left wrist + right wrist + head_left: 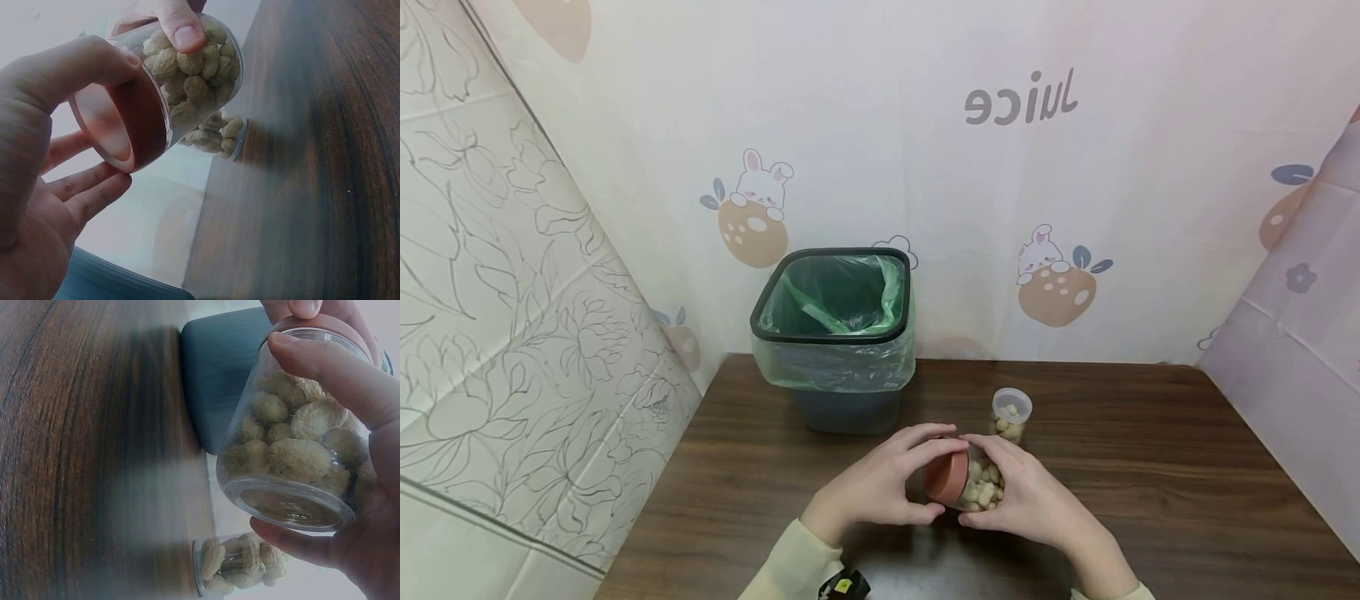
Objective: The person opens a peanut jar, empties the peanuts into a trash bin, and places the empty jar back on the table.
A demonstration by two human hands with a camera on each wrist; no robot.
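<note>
A clear jar of peanuts in their shells (984, 486) lies tilted between the hands, its reddish-brown lid (142, 122) toward the left. My right hand (1033, 492) grips the jar's body, thumb along its side and a finger near the base in the right wrist view. Around the lid's edge, my left hand (883, 475) holds with the thumb on one side and fingertips on the other. The lid sits on the jar's mouth. Just behind the right hand stands a smaller clear container of peanuts (1011, 414) with a translucent top.
A dark bin (846, 412) with a black rim and a green liner bag (835, 367) stands at the back left of the brown wooden table (1150, 467). A printed curtain (955, 192) hangs right behind the table. Near the left sleeve is a small black object (844, 585).
</note>
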